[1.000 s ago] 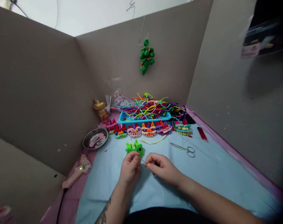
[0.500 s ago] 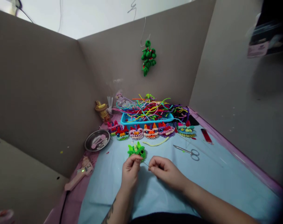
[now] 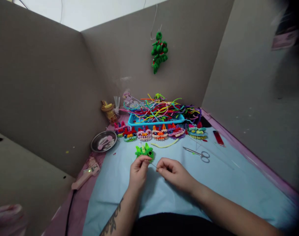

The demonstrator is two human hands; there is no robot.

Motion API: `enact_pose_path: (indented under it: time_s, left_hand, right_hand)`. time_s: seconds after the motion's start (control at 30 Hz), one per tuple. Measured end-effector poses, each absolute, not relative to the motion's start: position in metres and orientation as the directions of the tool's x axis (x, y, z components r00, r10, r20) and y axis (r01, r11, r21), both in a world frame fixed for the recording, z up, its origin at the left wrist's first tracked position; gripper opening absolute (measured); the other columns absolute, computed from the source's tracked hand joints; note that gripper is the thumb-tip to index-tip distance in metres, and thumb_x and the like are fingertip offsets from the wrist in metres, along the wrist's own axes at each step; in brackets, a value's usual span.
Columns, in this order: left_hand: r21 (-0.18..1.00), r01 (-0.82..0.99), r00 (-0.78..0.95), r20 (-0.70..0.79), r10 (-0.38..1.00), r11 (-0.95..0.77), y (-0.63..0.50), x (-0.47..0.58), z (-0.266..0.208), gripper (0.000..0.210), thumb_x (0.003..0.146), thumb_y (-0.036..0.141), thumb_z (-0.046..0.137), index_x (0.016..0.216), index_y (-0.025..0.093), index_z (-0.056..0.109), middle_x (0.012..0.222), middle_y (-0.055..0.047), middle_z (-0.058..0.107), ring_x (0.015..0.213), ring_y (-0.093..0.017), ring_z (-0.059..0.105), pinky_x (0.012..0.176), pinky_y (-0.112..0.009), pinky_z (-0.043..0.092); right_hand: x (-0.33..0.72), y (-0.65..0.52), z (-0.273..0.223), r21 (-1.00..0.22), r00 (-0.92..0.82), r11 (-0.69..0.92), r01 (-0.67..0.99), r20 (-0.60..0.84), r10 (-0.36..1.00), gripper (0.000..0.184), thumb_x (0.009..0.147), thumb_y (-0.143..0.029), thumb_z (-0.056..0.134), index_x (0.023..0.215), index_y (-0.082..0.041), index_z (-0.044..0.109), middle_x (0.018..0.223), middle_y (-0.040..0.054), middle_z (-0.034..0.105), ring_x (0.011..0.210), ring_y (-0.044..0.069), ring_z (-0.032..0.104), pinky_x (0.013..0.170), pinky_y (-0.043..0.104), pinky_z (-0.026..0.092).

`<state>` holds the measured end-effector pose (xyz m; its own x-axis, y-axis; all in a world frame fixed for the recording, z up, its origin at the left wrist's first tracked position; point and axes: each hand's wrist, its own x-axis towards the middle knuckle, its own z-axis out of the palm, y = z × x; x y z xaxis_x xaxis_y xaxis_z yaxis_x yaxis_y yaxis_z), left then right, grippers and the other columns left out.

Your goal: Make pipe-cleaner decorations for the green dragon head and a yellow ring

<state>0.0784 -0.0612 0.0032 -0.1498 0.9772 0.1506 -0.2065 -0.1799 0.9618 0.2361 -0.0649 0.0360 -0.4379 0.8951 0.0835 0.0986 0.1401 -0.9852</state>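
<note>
My left hand (image 3: 139, 169) is closed in a pinch on one end of a thin dark wire (image 3: 153, 165). The other end runs into the closed fingertips of my right hand (image 3: 173, 172), so the wire spans the short gap between both hands. Just behind my left fingers is a green fuzzy pipe-cleaner animal head (image 3: 144, 150) with a black eye and pale horn pieces. My fingers cover its lower part, and I cannot tell whether they touch it. Beyond it lies a loose pale-yellow pipe cleaner (image 3: 165, 144).
Several colourful pipe-cleaner heads (image 3: 160, 132) line the front of a blue tray (image 3: 132, 124) heaped with pipe cleaners. Scissors (image 3: 197, 154) lie to the right, near a red strip (image 3: 218, 138). Leftward are a metal bowl (image 3: 93, 146) and a pink glue gun (image 3: 84, 178) with a cord.
The camera view has shifted slightly, so the whole scene sits a little higher in the picture. Both hands keep nearly the same pose, with the wire still between them.
</note>
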Motion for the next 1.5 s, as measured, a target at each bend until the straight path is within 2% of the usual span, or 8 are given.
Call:
enact_pose_path:
  time_s: [0.3, 0.5, 0.83, 1.1, 1.23, 1.37, 1.5]
  left_hand:
    - [0.967, -0.164, -0.149, 0.171, 0.974, -0.195, -0.061, 0.077, 0.000, 0.021, 0.073, 0.038, 0.064, 0.076, 0.017, 0.067, 0.055, 0.002, 0.050, 0.047, -0.008, 0.035, 0.047, -0.020, 0.027]
    - [0.959, -0.202, -0.150, 0.170, 0.974, -0.199, -0.060, 0.076, -0.004, 0.022, 0.074, 0.038, 0.063, 0.078, 0.017, 0.066, 0.050, 0.004, 0.042, 0.046, -0.007, 0.031, 0.045, -0.019, 0.023]
    - [0.963, -0.205, -0.161, 0.141, 0.977, -0.173, -0.061, 0.078, 0.002, 0.017, 0.070, 0.036, 0.067, 0.074, 0.019, 0.068, 0.060, -0.001, 0.056, 0.057, -0.012, 0.047, 0.053, -0.021, 0.034]
    - [0.959, -0.007, -0.172, 0.277, 0.945, -0.282, -0.066, 0.079, 0.014, 0.012, 0.073, 0.029, 0.065, 0.073, 0.018, 0.071, 0.073, -0.005, 0.062, 0.071, -0.016, 0.052, 0.069, -0.025, 0.038]
    - [0.978, -0.079, -0.154, 0.180, 0.972, -0.194, -0.064, 0.077, 0.006, 0.015, 0.072, 0.032, 0.066, 0.076, 0.018, 0.069, 0.068, -0.003, 0.060, 0.062, -0.013, 0.049, 0.060, -0.022, 0.037]
    - [0.955, -0.296, -0.092, 0.004, 0.996, -0.031, -0.059, 0.075, 0.000, 0.022, 0.067, 0.036, 0.071, 0.075, 0.016, 0.065, 0.053, 0.003, 0.048, 0.045, -0.006, 0.033, 0.044, -0.018, 0.025]
    - [0.897, -0.430, 0.041, -0.096, 0.995, 0.104, -0.058, 0.076, 0.003, 0.028, 0.061, 0.038, 0.074, 0.072, 0.015, 0.061, 0.045, 0.007, 0.037, 0.039, -0.003, 0.025, 0.039, -0.017, 0.016]
  right_hand:
    - [0.237, -0.066, 0.036, -0.986, -0.429, 0.127, 0.105, 0.070, 0.901, 0.012, 0.077, -0.025, 0.051, 0.069, -0.016, 0.051, 0.056, -0.0052, 0.038, 0.053, 0.009, 0.035, 0.051, 0.021, 0.029]
    - [0.237, -0.066, 0.036, -0.982, -0.424, 0.158, 0.103, 0.100, 0.900, 0.012, 0.078, -0.025, 0.050, 0.070, -0.016, 0.051, 0.055, -0.0052, 0.038, 0.052, 0.008, 0.035, 0.050, 0.021, 0.028]
    - [0.237, -0.064, 0.031, -0.982, -0.428, 0.161, 0.102, 0.103, 0.898, 0.012, 0.079, -0.024, 0.050, 0.071, -0.016, 0.052, 0.057, -0.0044, 0.041, 0.055, 0.009, 0.038, 0.052, 0.021, 0.031]
    - [0.239, -0.066, 0.034, -0.997, -0.426, 0.039, 0.068, 0.006, 0.905, 0.010, 0.076, -0.025, 0.052, 0.070, -0.017, 0.052, 0.054, -0.0049, 0.043, 0.050, 0.008, 0.039, 0.048, 0.020, 0.030]
    - [0.239, -0.063, 0.032, -0.987, -0.407, 0.121, 0.107, 0.067, 0.911, 0.012, 0.077, -0.024, 0.051, 0.069, -0.017, 0.053, 0.054, -0.0049, 0.040, 0.052, 0.008, 0.037, 0.049, 0.020, 0.030]
    - [0.238, -0.059, 0.029, -0.951, -0.417, 0.234, 0.200, 0.134, 0.899, 0.011, 0.078, -0.021, 0.050, 0.070, -0.017, 0.055, 0.054, -0.0044, 0.042, 0.052, 0.009, 0.039, 0.051, 0.021, 0.031]
    - [0.239, -0.059, 0.027, -0.903, -0.428, 0.341, 0.262, 0.208, 0.880, 0.011, 0.080, -0.019, 0.048, 0.073, -0.017, 0.056, 0.057, -0.0026, 0.048, 0.055, 0.011, 0.044, 0.055, 0.022, 0.035]
